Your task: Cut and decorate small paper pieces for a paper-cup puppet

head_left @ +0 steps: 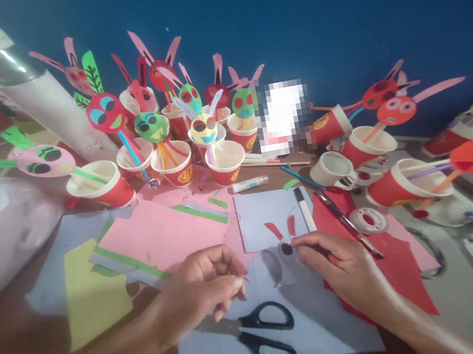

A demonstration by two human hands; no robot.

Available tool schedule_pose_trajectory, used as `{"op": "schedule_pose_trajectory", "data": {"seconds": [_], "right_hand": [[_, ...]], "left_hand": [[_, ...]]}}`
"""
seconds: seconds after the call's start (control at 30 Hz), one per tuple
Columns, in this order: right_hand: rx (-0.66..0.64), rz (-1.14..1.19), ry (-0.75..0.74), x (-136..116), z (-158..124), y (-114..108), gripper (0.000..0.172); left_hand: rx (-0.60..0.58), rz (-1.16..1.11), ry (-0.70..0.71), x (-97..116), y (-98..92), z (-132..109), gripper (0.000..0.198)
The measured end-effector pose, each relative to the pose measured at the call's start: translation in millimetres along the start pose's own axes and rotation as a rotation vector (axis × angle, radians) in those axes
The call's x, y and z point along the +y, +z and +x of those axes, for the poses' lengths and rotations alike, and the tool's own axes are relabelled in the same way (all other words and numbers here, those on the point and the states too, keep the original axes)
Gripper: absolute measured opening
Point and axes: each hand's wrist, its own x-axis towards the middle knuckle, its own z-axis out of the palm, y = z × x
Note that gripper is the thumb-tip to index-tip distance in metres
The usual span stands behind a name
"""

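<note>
My left hand (207,286) hovers over the pale blue paper (311,341) with its fingers curled and pinched together; what they hold is too small to make out. My right hand (338,260) presses its fingertips on a small dark paper circle (286,248) lying on a grey paper disc (279,264). Two red paper slivers (281,228) lie just above the disc. Black-handled scissors (264,334) rest on the paper below both hands.
Several red-and-white paper cups (173,170) with paper monster faces on straws crowd the back. A marker (304,209), a glue stick (250,184), a tape roll (367,220), pink (159,233), yellow (89,291) and red paper (399,270) surround the hands.
</note>
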Motion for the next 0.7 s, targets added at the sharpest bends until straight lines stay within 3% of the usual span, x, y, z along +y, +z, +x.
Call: {"op": "schedule_pose_trajectory", "data": {"seconds": [0.2, 0.3, 0.5, 0.7], "right_hand": [[0.085, -0.058, -0.496, 5.0, -25.4, 15.0, 0.012], [0.099, -0.155, -0.637, 9.1, -32.9, 17.8, 0.016], [0.163, -0.151, -0.605, 14.7, -29.9, 16.6, 0.015], [0.153, -0.165, -0.510, 12.6, -23.8, 14.9, 0.021]], "left_hand": [[0.068, -0.148, -0.009, -11.5, 38.8, 37.5, 0.022], [0.091, -0.211, -0.030, -18.7, 46.9, 49.4, 0.024], [0.012, -0.381, -0.106, -26.4, 43.7, 53.4, 0.034], [-0.007, -0.471, -0.167, -28.4, 39.5, 48.9, 0.029]]}}
